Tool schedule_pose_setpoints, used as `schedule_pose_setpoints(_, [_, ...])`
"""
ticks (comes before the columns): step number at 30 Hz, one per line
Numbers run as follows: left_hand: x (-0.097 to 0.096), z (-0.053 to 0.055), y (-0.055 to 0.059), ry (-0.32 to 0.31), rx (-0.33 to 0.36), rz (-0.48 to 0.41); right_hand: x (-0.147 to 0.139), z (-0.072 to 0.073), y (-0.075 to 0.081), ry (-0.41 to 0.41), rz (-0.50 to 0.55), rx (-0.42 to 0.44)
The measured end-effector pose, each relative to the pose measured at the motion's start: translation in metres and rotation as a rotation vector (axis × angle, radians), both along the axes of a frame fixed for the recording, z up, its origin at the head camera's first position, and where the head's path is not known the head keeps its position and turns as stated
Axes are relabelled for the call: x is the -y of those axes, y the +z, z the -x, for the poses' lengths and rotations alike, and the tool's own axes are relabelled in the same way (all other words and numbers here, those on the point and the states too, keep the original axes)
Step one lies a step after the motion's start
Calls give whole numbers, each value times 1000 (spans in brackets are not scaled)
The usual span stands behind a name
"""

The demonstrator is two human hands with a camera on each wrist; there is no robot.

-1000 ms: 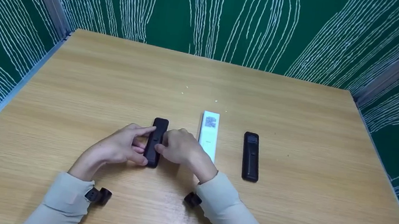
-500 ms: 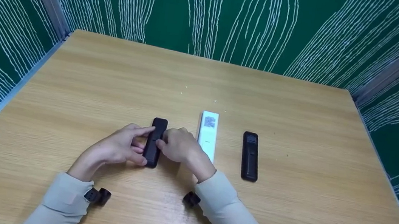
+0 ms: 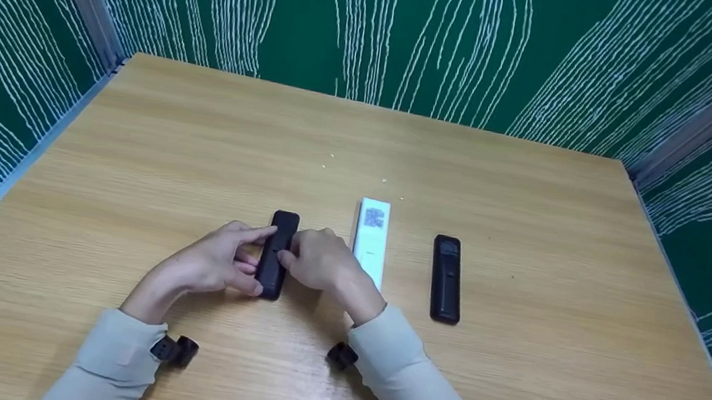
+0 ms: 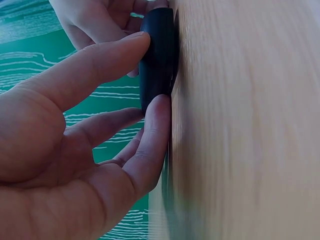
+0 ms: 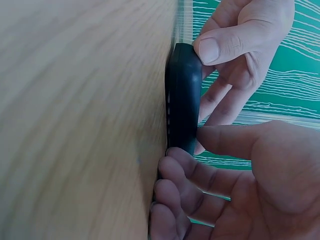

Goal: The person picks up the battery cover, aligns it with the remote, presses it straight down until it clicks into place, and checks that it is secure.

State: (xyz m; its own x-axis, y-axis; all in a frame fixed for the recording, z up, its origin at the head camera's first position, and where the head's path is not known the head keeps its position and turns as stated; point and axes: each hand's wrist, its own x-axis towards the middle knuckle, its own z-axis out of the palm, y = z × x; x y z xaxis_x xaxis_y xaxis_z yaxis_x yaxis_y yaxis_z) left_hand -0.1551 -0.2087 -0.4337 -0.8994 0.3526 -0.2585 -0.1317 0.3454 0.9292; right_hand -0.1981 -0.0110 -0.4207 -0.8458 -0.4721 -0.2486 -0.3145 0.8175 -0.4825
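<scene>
A black remote control point(image 3: 274, 259) lies back side up on the wooden table, left of the middle in the head view. Along its left side my left hand point(image 3: 209, 263) holds it, thumb at the near end and a fingertip toward the far end. My right hand point(image 3: 324, 264) grips it from the right. In the right wrist view, my right thumb touches the back of the black remote point(image 5: 184, 100) while the curled fingers point(image 5: 172, 172) sit low at its side, by the tabletop. The button side faces down and is hidden.
Just right of my right hand lies a white remote point(image 3: 372, 232) with a printed code on its back, its near end behind my wrist. Farther right is a second black remote point(image 3: 448, 280). Small white specks dot the table point(image 3: 236, 124). Green panels point(image 3: 302, 30) border the table.
</scene>
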Motion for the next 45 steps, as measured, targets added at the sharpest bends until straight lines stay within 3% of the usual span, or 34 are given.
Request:
schedule_pose_setpoints(19, [-1,-1,1,-6,12,-12,-3,-5,4,53,-33,17])
schedule_pose_setpoints(36, [2,0,0,-3,0,38,-2,-9,9,77,-51,60])
schedule_pose_setpoints(45, [1,0,1,0,12,14,-3,-8,9,85,-38,68])
